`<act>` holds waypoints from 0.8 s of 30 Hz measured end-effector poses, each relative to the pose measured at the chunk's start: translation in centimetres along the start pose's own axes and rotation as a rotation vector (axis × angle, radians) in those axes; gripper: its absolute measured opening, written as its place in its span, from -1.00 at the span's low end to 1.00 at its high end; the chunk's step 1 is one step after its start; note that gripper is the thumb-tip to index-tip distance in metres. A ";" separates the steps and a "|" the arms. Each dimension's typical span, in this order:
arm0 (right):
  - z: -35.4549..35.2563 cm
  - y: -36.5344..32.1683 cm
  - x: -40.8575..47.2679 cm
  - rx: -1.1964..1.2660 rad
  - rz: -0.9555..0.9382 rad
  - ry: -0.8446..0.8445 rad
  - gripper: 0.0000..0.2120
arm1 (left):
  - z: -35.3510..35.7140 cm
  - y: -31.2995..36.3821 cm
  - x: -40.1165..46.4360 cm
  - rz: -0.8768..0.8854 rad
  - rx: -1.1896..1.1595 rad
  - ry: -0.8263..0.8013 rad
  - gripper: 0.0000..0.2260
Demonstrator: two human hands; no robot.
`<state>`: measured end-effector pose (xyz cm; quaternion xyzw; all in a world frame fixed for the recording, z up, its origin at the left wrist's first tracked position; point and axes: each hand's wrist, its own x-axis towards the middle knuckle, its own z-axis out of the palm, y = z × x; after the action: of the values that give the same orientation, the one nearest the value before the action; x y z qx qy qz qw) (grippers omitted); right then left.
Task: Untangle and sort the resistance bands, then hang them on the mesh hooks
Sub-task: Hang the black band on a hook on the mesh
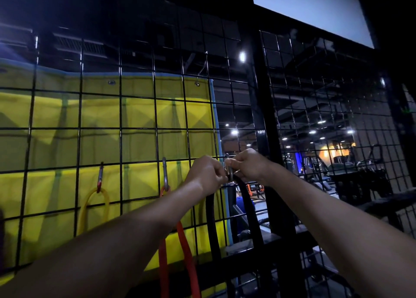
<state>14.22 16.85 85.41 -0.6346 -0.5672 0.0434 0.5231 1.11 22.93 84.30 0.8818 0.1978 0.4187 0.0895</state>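
A person's 2 bare arms reach forward to a black wire mesh panel (121,129) in a dim gym. The hands meet at a grey metal hook (227,167) clipped to a horizontal wire of the mesh, just right of the edge of a yellow mat (101,117) that hangs behind the mesh. The left hand (207,174) has its fingers curled in at the lower part of the hook, where the top of a black resistance band (247,198) sits; the grip is closed tight, though the fingertips are hidden and whether they pinch the band or the hook cannot be told. The right hand (247,165) pinches the hook from the other side, thumb and fingers closed around it. The black band's 2 strands drop from the hook, 1 straight down and 1 curving to the right, in front of the mesh. To the left of this hook, a second grey hook (165,174) holds an orange resistance band (186,252), whose loop hangs down and passes behind the left forearm. Further left of that, a red clip (100,178) holds a yellow resistance band (95,205), its loop hanging against the yellow mat. To the right of the grey hook stands a thick black post (267,140), and beyond it gym machines (360,171) under small ceiling lights.
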 end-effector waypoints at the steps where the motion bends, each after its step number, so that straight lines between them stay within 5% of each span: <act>1: 0.0 0.1 -0.1 0.015 0.002 0.003 -0.74 | 0.1 -0.1 -0.1 0.009 -0.015 0.018 -0.94; 7: 0.7 1.2 -0.4 0.055 -0.042 0.101 -0.78 | 1.3 -0.5 -1.3 0.020 -0.107 0.130 -0.91; 18: 2.2 1.3 -0.7 0.015 0.068 0.442 -0.80 | 1.2 -1.4 -3.2 0.074 -0.124 0.109 -0.74; 24: 2.4 1.7 -1.0 -0.045 0.051 0.496 -0.76 | 1.1 -1.2 -3.1 0.065 -0.149 0.054 -0.66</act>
<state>13.45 17.88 82.63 -0.6515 -0.4061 -0.1130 0.6308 -0.13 22.70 81.01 0.8671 0.1396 0.4585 0.1357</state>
